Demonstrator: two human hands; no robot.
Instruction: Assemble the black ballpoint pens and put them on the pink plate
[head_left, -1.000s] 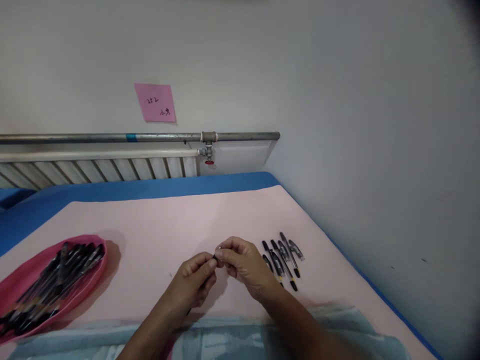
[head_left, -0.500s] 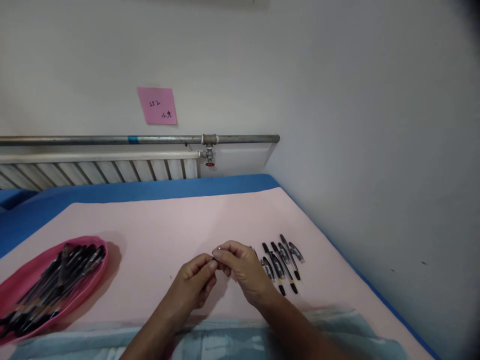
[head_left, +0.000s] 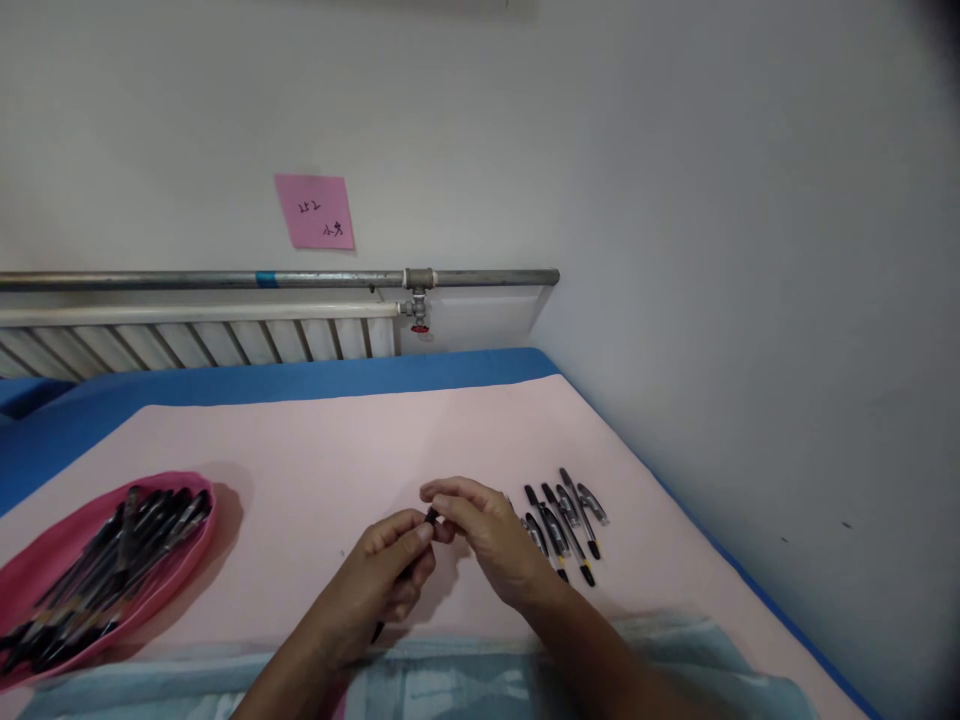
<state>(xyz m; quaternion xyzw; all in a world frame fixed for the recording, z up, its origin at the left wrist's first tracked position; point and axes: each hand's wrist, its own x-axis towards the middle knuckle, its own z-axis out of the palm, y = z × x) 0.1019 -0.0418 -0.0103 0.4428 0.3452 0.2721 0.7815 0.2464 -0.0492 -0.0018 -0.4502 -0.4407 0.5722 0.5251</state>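
Observation:
My left hand (head_left: 394, 565) is closed around a black pen (head_left: 431, 516). One dark end of it shows above my left thumb, and the other pokes out below the fist. My right hand (head_left: 484, 530) has its thumb and fingertips at the pen's upper end, in a pinch; the fingers partly hide that end. Just right of my right hand, several uncapped pens (head_left: 576, 545) with clear barrels and several loose black caps (head_left: 592, 503) lie on the pink sheet.
A pink basket (head_left: 214, 510) full of pens stands at the left. The pink sheet (head_left: 315, 450) lies over a blue surface (head_left: 375, 374). Light blue cloth (head_left: 450, 690) is along the near edge. Behind are a radiator (head_left: 187, 345) and a pipe (head_left: 322, 280); a wall (head_left: 750, 300) rises at right.
The pen's dark upper end now shows between my hands, and its lower end has come into view below my left fist. My right fingers have loosened and shifted slightly.

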